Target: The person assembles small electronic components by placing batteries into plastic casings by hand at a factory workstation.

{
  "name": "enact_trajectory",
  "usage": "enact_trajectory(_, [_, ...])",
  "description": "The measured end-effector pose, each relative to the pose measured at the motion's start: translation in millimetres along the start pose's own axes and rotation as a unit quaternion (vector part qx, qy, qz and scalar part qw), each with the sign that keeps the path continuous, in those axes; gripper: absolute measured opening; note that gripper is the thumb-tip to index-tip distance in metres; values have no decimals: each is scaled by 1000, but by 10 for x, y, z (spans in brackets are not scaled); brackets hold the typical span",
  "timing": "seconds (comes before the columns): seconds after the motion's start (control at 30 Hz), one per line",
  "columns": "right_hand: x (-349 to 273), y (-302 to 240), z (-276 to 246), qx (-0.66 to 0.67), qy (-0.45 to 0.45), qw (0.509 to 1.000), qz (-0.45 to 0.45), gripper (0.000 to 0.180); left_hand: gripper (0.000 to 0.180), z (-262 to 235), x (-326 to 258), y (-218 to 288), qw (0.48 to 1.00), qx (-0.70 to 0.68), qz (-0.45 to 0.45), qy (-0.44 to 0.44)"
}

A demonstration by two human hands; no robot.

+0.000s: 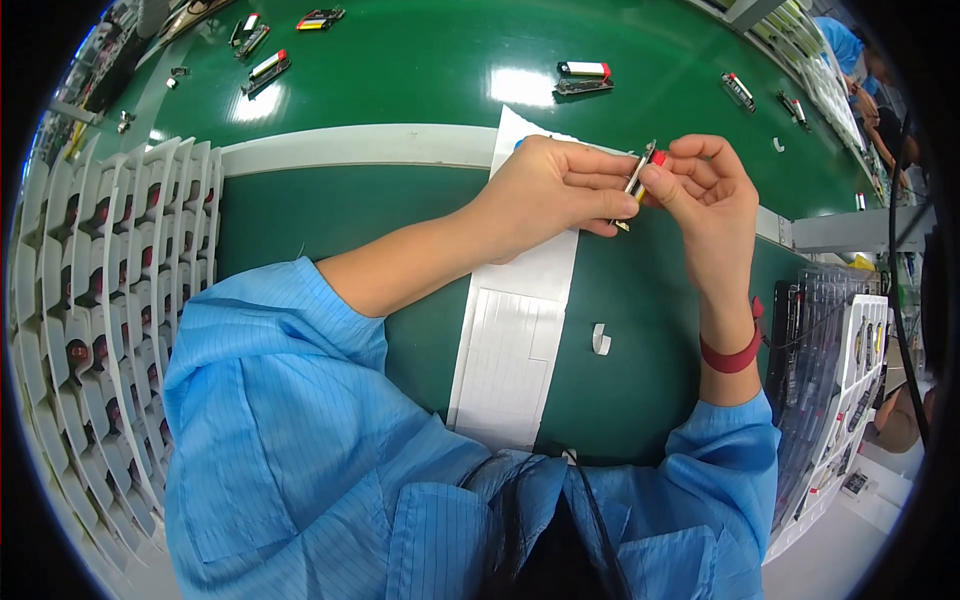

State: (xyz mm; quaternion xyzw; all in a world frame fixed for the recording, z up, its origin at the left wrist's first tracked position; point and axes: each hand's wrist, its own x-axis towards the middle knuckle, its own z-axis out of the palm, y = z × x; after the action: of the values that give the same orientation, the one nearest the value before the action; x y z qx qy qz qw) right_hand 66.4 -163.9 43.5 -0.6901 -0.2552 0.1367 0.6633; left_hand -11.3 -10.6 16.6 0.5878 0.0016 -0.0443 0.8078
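Over the green mat, my left hand (535, 195) grips a small battery assembly (646, 172) between thumb and fingers. It has a slim metallic frame and a cell with a red end, and it is held tilted. My right hand (712, 205) pinches at the red end with thumb and forefinger; its other fingers are curled. Part of the assembly is hidden behind the fingertips. Below my left hand lies a long white sheet of labels (505, 365), partly covered by the hand. A small curled white paper scrap (600, 340) rests on the mat to its right.
Several similar battery assemblies (584, 78) lie across the green surface beyond the pale rail (370, 148). White slotted trays (110, 330) stand stacked at the left. Clear and white trays (835, 400) with parts stand at the right. Another person (850, 50) is at the far right.
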Motion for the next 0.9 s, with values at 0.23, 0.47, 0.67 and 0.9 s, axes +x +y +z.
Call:
enact_trajectory(0.23, [16,-6,13,62,14,997,48,27,26,137,-82,-54,978,176,110,37])
enact_trajectory(0.47, [16,65,-161,71,-91,992,42,31,28,109,-99,16,997,77,-7,2])
enact_trajectory(0.67, [241,211,-408,-6,-19,995,-103,28,35,27,-37,285,902,419,107,3])
enact_trajectory(0.9, [740,751,-1360,-315,227,920,55,35,27,-176,976,329,716,687,73,100])
